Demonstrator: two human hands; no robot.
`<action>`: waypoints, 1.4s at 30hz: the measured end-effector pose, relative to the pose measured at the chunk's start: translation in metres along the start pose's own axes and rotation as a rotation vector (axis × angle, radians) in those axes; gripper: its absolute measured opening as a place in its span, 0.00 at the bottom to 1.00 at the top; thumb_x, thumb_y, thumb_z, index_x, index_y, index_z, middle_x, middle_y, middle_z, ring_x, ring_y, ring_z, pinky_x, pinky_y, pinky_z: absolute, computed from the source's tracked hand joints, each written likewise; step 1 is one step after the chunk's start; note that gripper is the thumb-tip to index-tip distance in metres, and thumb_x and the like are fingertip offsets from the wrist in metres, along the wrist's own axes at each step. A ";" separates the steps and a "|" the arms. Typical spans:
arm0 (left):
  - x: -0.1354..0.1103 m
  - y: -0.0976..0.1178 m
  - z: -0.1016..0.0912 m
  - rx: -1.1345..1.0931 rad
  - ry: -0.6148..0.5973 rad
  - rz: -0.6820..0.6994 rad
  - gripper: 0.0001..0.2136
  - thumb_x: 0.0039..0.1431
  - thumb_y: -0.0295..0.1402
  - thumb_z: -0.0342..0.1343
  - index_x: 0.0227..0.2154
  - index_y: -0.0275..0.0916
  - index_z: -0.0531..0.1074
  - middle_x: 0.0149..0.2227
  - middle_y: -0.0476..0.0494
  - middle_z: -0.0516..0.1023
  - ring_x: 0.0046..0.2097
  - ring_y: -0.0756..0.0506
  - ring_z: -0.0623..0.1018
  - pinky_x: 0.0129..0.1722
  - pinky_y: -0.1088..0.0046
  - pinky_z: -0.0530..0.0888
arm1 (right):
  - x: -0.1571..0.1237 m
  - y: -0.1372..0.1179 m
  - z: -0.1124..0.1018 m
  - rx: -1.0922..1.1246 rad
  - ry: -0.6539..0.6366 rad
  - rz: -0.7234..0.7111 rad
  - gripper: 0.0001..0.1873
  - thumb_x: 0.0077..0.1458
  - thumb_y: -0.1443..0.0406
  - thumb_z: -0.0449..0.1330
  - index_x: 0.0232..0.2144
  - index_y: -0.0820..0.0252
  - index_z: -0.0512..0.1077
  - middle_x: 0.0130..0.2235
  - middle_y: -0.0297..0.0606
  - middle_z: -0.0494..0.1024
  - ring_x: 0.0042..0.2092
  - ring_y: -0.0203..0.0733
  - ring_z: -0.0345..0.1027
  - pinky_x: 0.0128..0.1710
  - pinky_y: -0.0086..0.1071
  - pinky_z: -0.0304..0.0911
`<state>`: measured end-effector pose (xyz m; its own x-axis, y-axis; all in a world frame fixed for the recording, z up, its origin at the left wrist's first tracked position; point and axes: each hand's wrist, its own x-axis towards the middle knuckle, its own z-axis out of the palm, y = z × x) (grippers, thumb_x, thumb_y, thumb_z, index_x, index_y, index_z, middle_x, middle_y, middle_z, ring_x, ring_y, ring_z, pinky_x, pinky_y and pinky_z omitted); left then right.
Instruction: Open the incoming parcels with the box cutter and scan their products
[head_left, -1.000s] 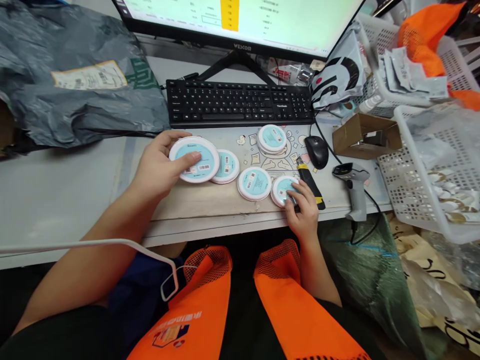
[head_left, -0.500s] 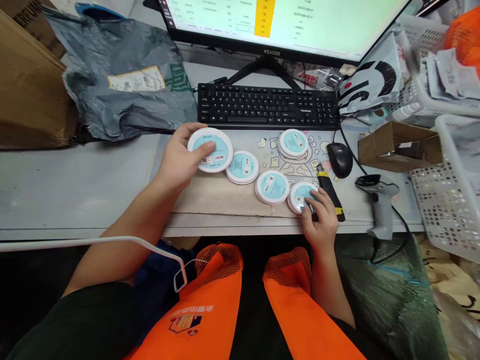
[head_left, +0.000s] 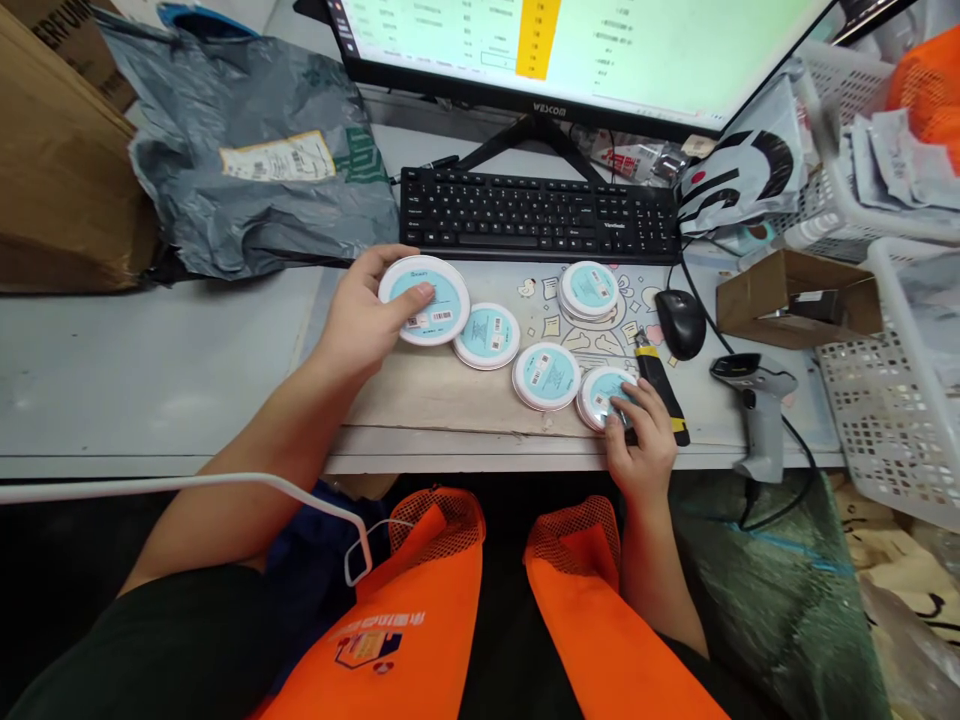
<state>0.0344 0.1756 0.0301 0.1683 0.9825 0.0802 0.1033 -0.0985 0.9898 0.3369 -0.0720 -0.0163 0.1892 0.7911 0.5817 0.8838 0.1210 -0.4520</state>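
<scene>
A pale grey counter [head_left: 150,370] spanned the middle of the frame, with a lit monitor [head_left: 600,45] along the top edge and a crumpled grey mailing bag [head_left: 247,190] in the upper left. A black keyboard [head_left: 540,212] lay just below the monitor, and a white mesh basket [head_left: 892,400] stood at the right edge. A black mouse [head_left: 681,322] and a grey barcode scanner [head_left: 757,400] rested right of centre.

Round flat tins, white-rimmed with pale blue tops and small barcode labels, lay in a loose row across the centre. The left hand [head_left: 360,325] held the largest tin [head_left: 424,299] tilted up off the counter, left of centre, thumb pressed on its blue face and fingers curled behind the rim, a closed grip. Beside it lay a second tin [head_left: 487,335] and a third tin [head_left: 546,376], flat and apart. The right hand [head_left: 645,440], lower centre-right, had its fingertips laid on the lowest tin [head_left: 604,393], fingers loosely bent, resting rather than pinching. A short stack of tins [head_left: 589,290] sat nearer the keyboard
</scene>
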 end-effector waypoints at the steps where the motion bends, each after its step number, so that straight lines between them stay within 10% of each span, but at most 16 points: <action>1: 0.000 0.001 0.001 -0.004 0.008 -0.002 0.32 0.43 0.47 0.76 0.48 0.39 0.74 0.42 0.45 0.80 0.42 0.45 0.79 0.39 0.72 0.80 | 0.000 0.000 0.000 0.001 0.001 0.002 0.11 0.64 0.68 0.62 0.48 0.58 0.78 0.55 0.49 0.80 0.65 0.58 0.70 0.62 0.59 0.71; 12: 0.002 0.001 0.004 0.106 0.080 0.038 0.35 0.39 0.43 0.75 0.51 0.31 0.75 0.44 0.41 0.81 0.40 0.47 0.78 0.37 0.74 0.79 | -0.003 -0.003 -0.001 -0.037 0.125 0.053 0.16 0.66 0.69 0.56 0.54 0.57 0.76 0.62 0.50 0.76 0.67 0.56 0.69 0.64 0.58 0.70; 23: 0.004 -0.005 0.008 0.172 0.105 -0.002 0.37 0.38 0.35 0.68 0.56 0.29 0.76 0.48 0.37 0.80 0.45 0.40 0.79 0.58 0.39 0.76 | -0.025 0.012 0.009 0.037 0.378 0.060 0.29 0.65 0.69 0.51 0.67 0.51 0.64 0.58 0.48 0.74 0.61 0.53 0.73 0.56 0.56 0.77; 31: -0.003 0.017 0.026 0.223 0.036 -0.211 0.33 0.40 0.29 0.63 0.55 0.34 0.77 0.50 0.40 0.82 0.50 0.39 0.80 0.62 0.45 0.76 | -0.018 0.005 0.005 0.061 0.359 0.028 0.28 0.62 0.73 0.54 0.63 0.53 0.69 0.54 0.46 0.79 0.57 0.51 0.76 0.55 0.52 0.78; 42: -0.008 0.001 0.020 0.424 -0.148 -0.044 0.28 0.55 0.41 0.64 0.58 0.39 0.75 0.58 0.39 0.79 0.55 0.36 0.79 0.62 0.49 0.75 | -0.011 -0.001 0.002 -0.019 0.294 0.079 0.23 0.64 0.69 0.56 0.60 0.54 0.70 0.52 0.47 0.80 0.54 0.51 0.78 0.52 0.51 0.79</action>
<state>0.0529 0.1648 0.0281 0.2903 0.9569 -0.0089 0.5007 -0.1440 0.8536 0.3330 -0.0793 -0.0236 0.3715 0.5895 0.7173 0.8686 0.0522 -0.4928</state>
